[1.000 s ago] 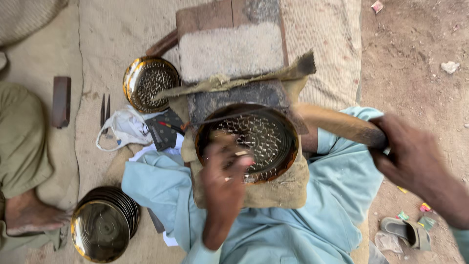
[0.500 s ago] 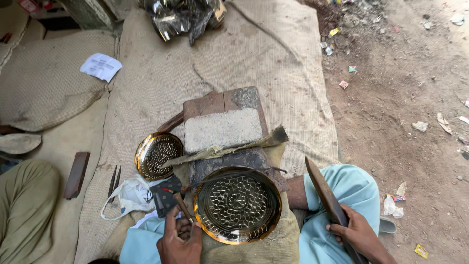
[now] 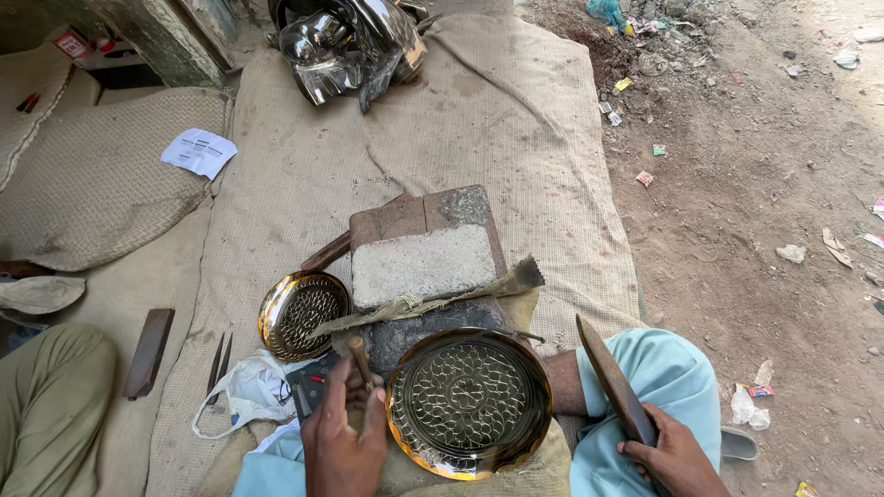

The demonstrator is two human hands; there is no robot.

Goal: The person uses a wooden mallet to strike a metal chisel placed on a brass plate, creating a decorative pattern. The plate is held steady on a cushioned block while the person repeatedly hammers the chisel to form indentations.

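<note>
A round brass plate [image 3: 469, 401] with a pierced floral pattern lies on a cloth pad on my lap. My left hand [image 3: 343, 442] sits at the plate's left rim and is closed around a short wooden-handled punch [image 3: 358, 357] that points upward. My right hand [image 3: 674, 457] rests on my right knee and grips a long dark wooden mallet [image 3: 611, 383], its end angled up toward the plate. A smaller patterned brass plate [image 3: 302, 313] lies on the mat just left of the work block.
A grey stone slab [image 3: 423, 265] sits on a wooden board [image 3: 405, 217], with a frayed strip [image 3: 433, 299] across it. Shiny metal vessels [image 3: 345, 46] lie at the mat's far end. Another person's knee [image 3: 51, 405], a wooden bar [image 3: 148, 352], shears [image 3: 217, 364] lie left. Dirt ground [image 3: 764, 184] lies right.
The view has tilted up and away from my lap. My left hand lifted off the plate's centre to its left rim. My right hand dropped the mallet down to my right knee.
</note>
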